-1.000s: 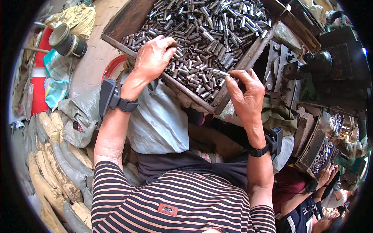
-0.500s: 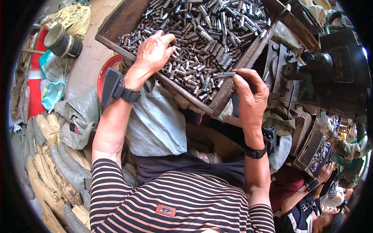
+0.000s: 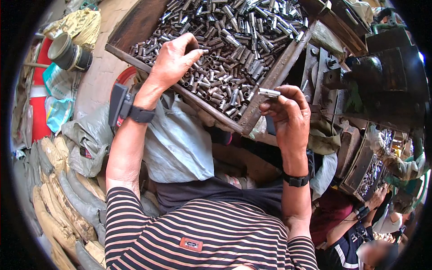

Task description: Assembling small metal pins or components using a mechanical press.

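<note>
Wooden box (image 3: 284,65) with a heap of short metal tubes (image 3: 225,58), seen from above. The right hand (image 3: 290,112), beside the box's near right corner, clamps a single bright tube (image 3: 269,92) between thumb and finger. The left hand (image 3: 173,63), well apart from the right, is curled above the box's near left side, thumb and forefinger close together; a short tube shows at their tips, but whether it is gripped cannot be told. A pale cloth (image 3: 180,144) hangs on the near side of the box. Dark machinery (image 3: 382,81) stands to the box's right.
</note>
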`<state>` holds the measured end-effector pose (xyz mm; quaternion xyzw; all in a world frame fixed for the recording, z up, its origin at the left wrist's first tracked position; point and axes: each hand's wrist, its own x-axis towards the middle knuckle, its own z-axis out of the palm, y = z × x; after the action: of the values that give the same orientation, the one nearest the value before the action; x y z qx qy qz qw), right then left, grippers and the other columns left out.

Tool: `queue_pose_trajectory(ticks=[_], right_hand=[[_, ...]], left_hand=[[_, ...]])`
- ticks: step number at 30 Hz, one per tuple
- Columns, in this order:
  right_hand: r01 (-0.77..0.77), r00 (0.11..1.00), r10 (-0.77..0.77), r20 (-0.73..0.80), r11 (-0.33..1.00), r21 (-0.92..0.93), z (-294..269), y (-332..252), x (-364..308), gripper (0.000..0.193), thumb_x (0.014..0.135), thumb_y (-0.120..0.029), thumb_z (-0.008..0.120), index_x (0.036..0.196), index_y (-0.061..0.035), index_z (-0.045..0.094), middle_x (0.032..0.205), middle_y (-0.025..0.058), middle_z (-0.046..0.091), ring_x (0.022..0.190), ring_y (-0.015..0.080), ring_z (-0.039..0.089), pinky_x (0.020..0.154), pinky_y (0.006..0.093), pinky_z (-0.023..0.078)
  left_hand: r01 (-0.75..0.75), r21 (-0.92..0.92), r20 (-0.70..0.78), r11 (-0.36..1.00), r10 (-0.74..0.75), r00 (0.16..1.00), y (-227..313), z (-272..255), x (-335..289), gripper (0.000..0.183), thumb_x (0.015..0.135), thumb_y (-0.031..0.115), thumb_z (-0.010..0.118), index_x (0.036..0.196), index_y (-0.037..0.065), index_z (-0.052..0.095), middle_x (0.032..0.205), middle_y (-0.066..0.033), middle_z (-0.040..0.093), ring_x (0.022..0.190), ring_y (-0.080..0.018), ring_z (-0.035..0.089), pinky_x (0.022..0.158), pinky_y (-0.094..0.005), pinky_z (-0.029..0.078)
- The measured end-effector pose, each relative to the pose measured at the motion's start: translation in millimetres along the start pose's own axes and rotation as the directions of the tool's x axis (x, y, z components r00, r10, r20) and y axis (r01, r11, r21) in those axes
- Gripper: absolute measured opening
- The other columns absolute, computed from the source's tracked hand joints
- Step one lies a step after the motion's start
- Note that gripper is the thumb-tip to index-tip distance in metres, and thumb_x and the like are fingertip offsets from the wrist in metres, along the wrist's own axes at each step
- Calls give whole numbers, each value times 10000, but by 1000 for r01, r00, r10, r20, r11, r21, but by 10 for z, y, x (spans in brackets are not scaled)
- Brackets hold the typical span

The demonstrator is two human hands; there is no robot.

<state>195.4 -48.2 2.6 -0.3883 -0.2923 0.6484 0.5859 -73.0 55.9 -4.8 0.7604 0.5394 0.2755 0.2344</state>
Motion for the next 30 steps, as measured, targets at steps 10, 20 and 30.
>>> queue_pose_trajectory(ticks=[10, 20, 30], right_hand=[[17, 1000, -17, 1, 999, -45, 55, 52, -30, 144, 868, 40, 462, 993, 25, 531, 909, 136, 635, 757, 203, 665, 675, 305, 561], [83, 996, -86, -5, 979, -185, 96, 10, -158, 139, 872, 42, 477, 996, 24, 539, 865, 89, 618, 706, 151, 642, 644, 267, 541], [-40, 999, 36, -28, 990, -137, 41, -4, -285, 106, 886, -14, 537, 988, 15, 541, 829, 67, 610, 681, 131, 633, 610, 251, 531]], left_hand=[[311, -819, 288, 482, -123, 950, 700, 239, -372, 128, 898, 139, 590, 964, 30, 606, 779, -3, 617, 665, -53, 579, 607, -200, 491], [313, -863, 296, 396, -105, 950, 882, 416, -491, 141, 890, 127, 602, 985, 24, 613, 817, -11, 624, 682, -71, 598, 628, -219, 508], [272, -785, 252, 557, -114, 961, 987, 428, -563, 137, 875, 114, 624, 968, 13, 631, 822, -3, 628, 696, -49, 576, 631, -207, 495]])
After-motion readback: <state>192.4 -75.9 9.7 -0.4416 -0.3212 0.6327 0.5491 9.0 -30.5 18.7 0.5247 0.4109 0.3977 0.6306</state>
